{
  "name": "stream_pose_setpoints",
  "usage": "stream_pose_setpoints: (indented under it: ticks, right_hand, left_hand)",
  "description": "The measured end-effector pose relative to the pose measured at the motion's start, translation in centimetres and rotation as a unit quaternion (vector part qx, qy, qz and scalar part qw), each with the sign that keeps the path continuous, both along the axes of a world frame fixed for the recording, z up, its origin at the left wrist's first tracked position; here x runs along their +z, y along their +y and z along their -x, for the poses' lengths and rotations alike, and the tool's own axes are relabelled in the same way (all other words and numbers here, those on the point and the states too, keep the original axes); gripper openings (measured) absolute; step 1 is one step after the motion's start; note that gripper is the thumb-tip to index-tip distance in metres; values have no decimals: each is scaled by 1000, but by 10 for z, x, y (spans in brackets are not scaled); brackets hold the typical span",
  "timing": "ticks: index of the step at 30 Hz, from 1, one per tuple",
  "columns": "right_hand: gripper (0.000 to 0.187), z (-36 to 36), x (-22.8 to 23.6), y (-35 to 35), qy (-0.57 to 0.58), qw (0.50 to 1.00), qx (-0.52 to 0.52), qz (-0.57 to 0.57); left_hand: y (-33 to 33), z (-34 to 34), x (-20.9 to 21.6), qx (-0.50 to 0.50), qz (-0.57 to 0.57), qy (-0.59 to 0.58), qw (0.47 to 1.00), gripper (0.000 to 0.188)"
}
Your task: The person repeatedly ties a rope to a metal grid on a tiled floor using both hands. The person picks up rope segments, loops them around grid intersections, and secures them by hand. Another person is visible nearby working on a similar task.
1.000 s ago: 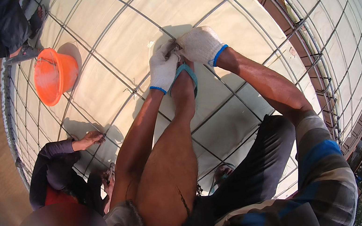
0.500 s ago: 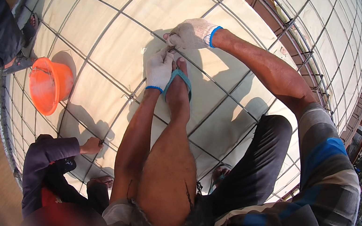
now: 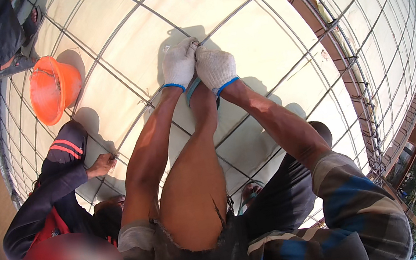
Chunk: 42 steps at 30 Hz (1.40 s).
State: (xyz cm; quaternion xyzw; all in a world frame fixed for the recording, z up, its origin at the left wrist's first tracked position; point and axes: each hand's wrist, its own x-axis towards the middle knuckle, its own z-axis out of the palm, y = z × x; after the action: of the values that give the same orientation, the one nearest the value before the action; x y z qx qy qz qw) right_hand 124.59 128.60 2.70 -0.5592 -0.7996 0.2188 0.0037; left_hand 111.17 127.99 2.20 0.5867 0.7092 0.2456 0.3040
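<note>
My left hand (image 3: 178, 65) and my right hand (image 3: 216, 66) wear white knit gloves with blue cuffs. They meet fingertip to fingertip over a steel rebar grid (image 3: 139, 3), close to where two bars cross. Both hands are closed, with fingers pinched together. Whatever is between them is too small or too covered to make out. Just below the gloves is my foot in a teal flip-flop (image 3: 191, 91), partly hidden by the right glove and wrist.
Pale sheeting (image 3: 234, 22) lies beneath the bars. An orange bucket (image 3: 68, 84) sits at the left. A co-worker's hand (image 3: 101, 165) reaches to the grid at lower left; another person's feet (image 3: 18, 65) stand at upper left. A bar-lined trench (image 3: 332, 39) runs along the right.
My right hand has swung down and leftward, its wrist now below the fingers, close against the left. The left hand stays near the same crossing. The co-worker at left has shifted posture.
</note>
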Motion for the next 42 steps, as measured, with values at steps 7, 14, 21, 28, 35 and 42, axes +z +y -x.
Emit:
stream_pose_setpoints:
  ticks: [7, 14, 21, 28, 35, 42]
  right_hand:
    - [67, -66, 35, 74, 181, 921, -140, 316]
    - [56, 24, 34, 150, -155, 881, 368, 253]
    - [26, -42, -5, 60, 66, 982, 127, 123]
    - [38, -13, -3, 20, 79, 981, 8, 175]
    - [55, -7, 45, 137, -51, 956, 184, 221]
    - [37, -3, 2, 129, -115, 918, 363, 109]
  left_hand:
    - [-10, -21, 5, 135, 104, -126, 977, 43]
    - [-6, -3, -15, 26, 108, -68, 992, 47]
    - [11, 6, 12, -173, 4, 246, 954, 24]
    - [85, 19, 46, -352, -5, 258, 900, 26]
    - [18, -5, 20, -111, 202, 155, 961, 47]
    - [20, 14, 7, -225, 193, 211, 932, 39]
